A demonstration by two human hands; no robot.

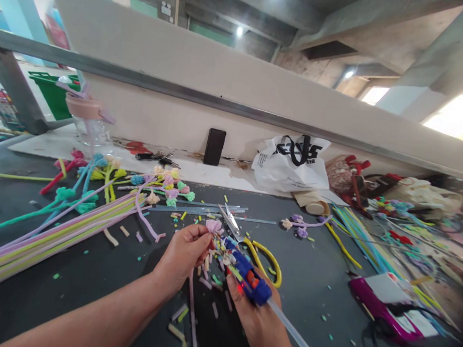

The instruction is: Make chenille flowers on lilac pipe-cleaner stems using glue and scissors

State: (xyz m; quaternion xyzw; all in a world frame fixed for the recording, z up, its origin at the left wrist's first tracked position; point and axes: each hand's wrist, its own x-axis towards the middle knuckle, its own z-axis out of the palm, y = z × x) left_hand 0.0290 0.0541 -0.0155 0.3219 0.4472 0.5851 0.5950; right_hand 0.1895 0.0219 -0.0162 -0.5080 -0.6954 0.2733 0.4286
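Note:
Between the fingertips of my left hand (183,255) is a small pink-purple flower (214,226) of fuzzy pipe cleaner, and a thin purple stem (192,315) hangs below that hand. My right hand (258,317) is wrapped round a blue glue gun (250,274), its nozzle end close to the flower. A clear glue stick (296,336) sticks out of the gun's back, and a red light glows on its side. Just beyond the gun lie scissors with yellow handles (268,262), blades apart. Cut pipe cleaner bits are scattered under both hands.
Long pipe cleaners (62,229) lie bundled at left beside finished-looking fuzzy flowers (170,182). Clear glue sticks (196,210) lie behind the hands. A phone (215,146) leans on the back board, near a white bag (292,165). At right is a magenta-and-white box (391,306) with a black cable.

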